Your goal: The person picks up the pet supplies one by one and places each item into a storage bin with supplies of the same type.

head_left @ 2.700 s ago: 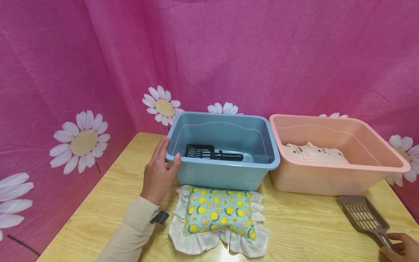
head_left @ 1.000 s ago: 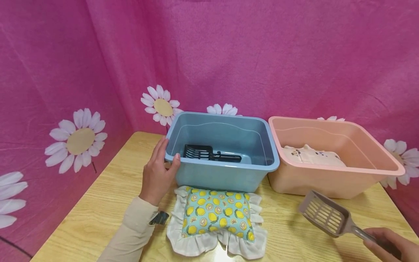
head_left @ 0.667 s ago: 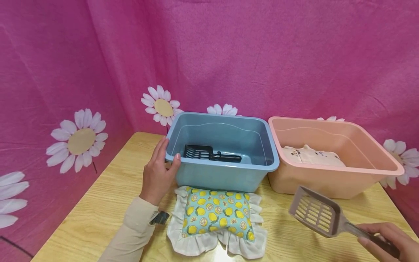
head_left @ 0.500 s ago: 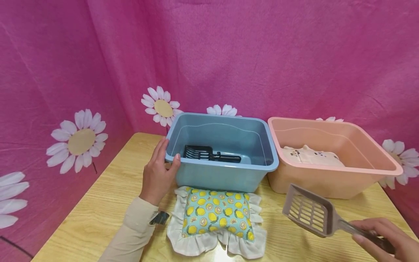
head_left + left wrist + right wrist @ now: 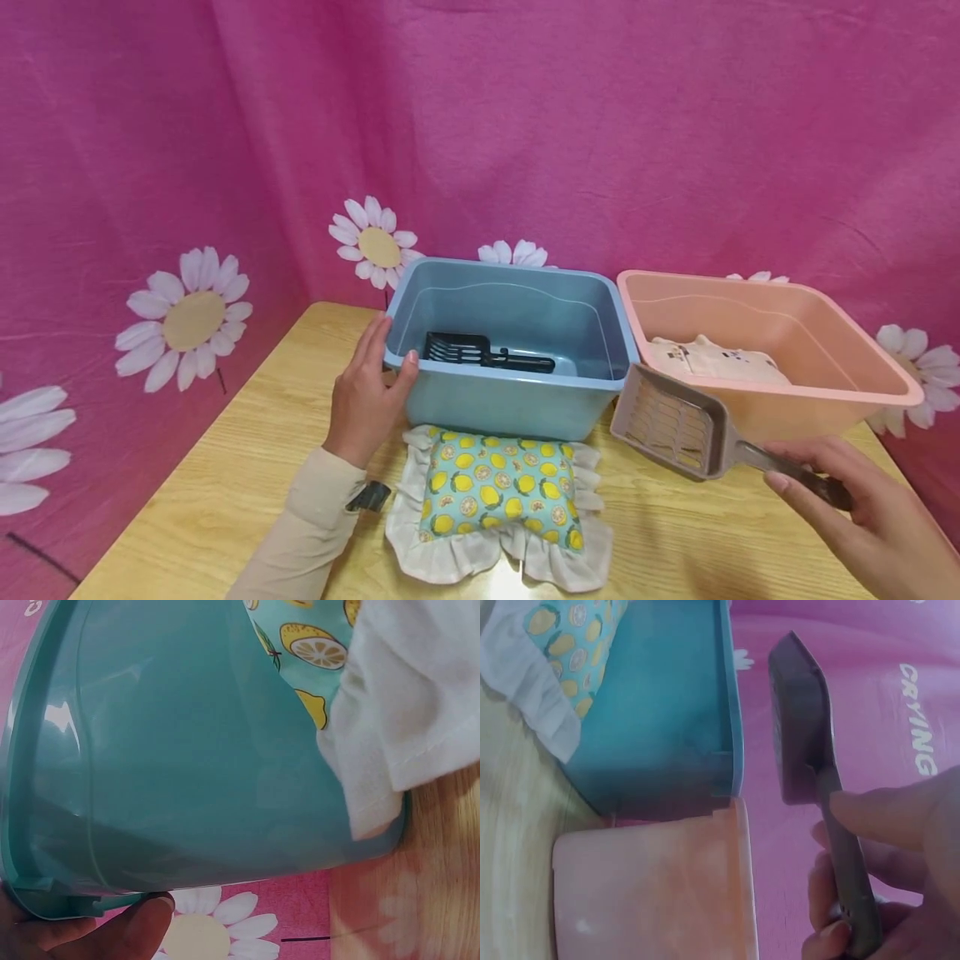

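While the left hand (image 5: 365, 408) grips the near-left corner of the blue bin (image 5: 495, 406), thumb over the rim, a black scoop (image 5: 486, 352) lies inside. Lemon-print pillow (image 5: 498, 487) is right in front on the table (image 5: 247, 442). Then there's the brown scoop (image 5: 717, 440), up in the air by the pink bin (image 5: 787, 410) (pale printed cushiony thing (image 5: 723, 362) in there), its handle wrapped in the right hand's (image 5: 862, 508) curled fingers.
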Demonstrator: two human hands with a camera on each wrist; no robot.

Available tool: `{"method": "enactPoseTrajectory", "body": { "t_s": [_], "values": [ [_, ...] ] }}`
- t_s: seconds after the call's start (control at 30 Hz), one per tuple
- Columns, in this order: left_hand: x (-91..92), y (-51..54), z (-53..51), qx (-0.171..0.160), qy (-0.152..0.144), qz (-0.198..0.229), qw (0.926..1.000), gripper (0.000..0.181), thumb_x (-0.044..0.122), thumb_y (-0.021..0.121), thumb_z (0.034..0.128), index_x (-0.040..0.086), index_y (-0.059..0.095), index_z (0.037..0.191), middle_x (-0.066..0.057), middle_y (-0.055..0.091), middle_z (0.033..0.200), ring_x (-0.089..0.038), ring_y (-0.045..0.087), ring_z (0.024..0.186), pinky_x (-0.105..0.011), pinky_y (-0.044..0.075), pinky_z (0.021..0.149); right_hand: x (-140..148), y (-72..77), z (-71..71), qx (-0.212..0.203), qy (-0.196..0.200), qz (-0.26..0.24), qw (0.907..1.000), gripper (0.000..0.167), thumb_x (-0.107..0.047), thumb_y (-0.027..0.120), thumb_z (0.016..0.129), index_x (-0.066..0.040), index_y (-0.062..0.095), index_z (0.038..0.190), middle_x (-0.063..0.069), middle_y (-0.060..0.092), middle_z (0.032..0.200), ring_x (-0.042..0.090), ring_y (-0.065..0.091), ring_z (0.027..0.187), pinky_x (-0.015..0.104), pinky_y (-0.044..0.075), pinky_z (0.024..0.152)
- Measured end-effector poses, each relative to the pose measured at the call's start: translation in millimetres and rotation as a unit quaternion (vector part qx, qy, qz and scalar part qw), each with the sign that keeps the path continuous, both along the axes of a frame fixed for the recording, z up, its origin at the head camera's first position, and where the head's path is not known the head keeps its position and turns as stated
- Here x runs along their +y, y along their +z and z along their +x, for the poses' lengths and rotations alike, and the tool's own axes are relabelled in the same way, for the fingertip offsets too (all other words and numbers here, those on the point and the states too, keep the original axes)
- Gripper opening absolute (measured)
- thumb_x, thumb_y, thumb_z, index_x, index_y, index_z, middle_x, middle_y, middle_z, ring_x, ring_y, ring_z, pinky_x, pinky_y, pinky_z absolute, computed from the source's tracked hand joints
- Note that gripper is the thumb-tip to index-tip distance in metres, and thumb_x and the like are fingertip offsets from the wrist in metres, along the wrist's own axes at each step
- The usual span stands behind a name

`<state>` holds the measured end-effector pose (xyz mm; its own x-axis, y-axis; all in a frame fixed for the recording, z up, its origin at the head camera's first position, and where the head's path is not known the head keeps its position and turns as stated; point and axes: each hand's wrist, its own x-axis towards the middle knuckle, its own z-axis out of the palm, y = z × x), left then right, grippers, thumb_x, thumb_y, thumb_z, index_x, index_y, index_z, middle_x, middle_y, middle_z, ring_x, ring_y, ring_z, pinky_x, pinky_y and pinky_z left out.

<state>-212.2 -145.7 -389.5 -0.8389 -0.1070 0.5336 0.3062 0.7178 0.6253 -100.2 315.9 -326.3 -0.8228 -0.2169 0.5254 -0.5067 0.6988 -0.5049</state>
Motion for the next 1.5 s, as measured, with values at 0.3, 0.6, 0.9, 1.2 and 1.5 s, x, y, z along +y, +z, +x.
{"method": "enactPoseTrajectory", "body": {
  "t_s": [0.3, 0.6, 0.9, 1.2, 1.5],
  "values": [
    [0.5, 1.0, 0.6, -0.004, 0.0, -0.001, 1.0, 0.068, 0.05, 0.05, 0.0945, 0.014, 0.035, 0.15, -0.007, 0.034, 0.154, -0.034, 0.052, 0.126, -0.047, 0.053, 0.083, -14.2, 14.8, -18.4, 0.036, 0.004, 0.019, 0.9992, 0.041, 0.016, 0.072, 0.074, -0.011, 0.068, 0.105, -0.007, 0.061, 0.089, 0.0, 0.049, 0.074, 0.01, 0.04, 0.061],
    [1.4, 1.8, 0.5, -0.007, 0.0, 0.0, 1.0, 0.067, 0.049, 0.051, 0.0947, 0.014, 0.035, 0.15, -0.005, 0.033, 0.154, -0.033, 0.051, 0.127, -0.047, 0.052, 0.085, -28.9, 18.1, -34.4, 0.06, 0.007, -0.004, 0.9982, 0.04, 0.014, 0.071, 0.076, -0.007, 0.07, 0.11, -0.005, 0.062, 0.095, 0.001, 0.05, 0.076, 0.008, 0.041, 0.063],
    [3.4, 2.1, 0.6, -0.002, 0.004, -0.007, 1.0, 0.067, 0.05, 0.05, 0.0949, 0.013, 0.036, 0.149, -0.006, 0.034, 0.154, -0.034, 0.051, 0.126, -0.047, 0.052, 0.084, -41.9, 20.4, -54.4, 0.059, -0.005, -0.012, 0.9981, 0.032, 0.007, 0.072, 0.08, -0.008, 0.071, 0.109, -0.002, 0.06, 0.093, 0.003, 0.048, 0.076, 0.01, 0.039, 0.062],
    [0.3, 0.8, -0.1, 0.0, 0.006, -0.007, 1.0, 0.066, 0.044, 0.054, 0.0947, 0.013, 0.035, 0.15, -0.007, 0.034, 0.154, -0.034, 0.05, 0.128, -0.048, 0.052, 0.084, -71.0, 23.2, -83.7, 0.049, 0.008, -0.017, 0.9986, 0.027, 0.0, 0.072, 0.083, -0.006, 0.07, 0.109, 0.001, 0.063, 0.095, 0.004, 0.05, 0.075, 0.01, 0.041, 0.062],
    [-0.5, -0.5, -1.4, 0.005, 0.003, -0.01, 0.9999, 0.067, 0.048, 0.051, 0.0952, 0.012, 0.036, 0.149, -0.007, 0.035, 0.153, -0.034, 0.052, 0.126, -0.048, 0.052, 0.084, -81.1, 25.9, -95.7, 0.036, 0.014, -0.003, 0.9993, 0.025, -0.001, 0.07, 0.085, -0.005, 0.07, 0.11, 0.003, 0.063, 0.098, 0.004, 0.049, 0.08, 0.011, 0.041, 0.064]
  ]
}}
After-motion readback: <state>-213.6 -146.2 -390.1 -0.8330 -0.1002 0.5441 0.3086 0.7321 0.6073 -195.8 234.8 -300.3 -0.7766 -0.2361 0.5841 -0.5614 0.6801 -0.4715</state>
